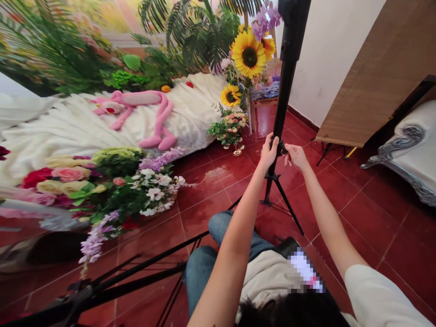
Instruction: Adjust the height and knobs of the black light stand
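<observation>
A black stand (286, 77) rises from spread tripod legs on the red tiled floor and leans slightly to the right toward its top. My left hand (269, 152) is wrapped round its pole, just above the leg joint. On the pole's right side, my right hand (295, 157) has its fingers closed at a small black knob (281, 147). The fingertips partly hide the knob.
A seated person in jeans (200, 272) is just below my arms. A second black tripod (136, 277) lies across the lower left. Flowers (153, 186), a draped bed with a pink plush toy (143, 98), a brown backdrop (371, 68) and a white sofa (420, 136) stand around.
</observation>
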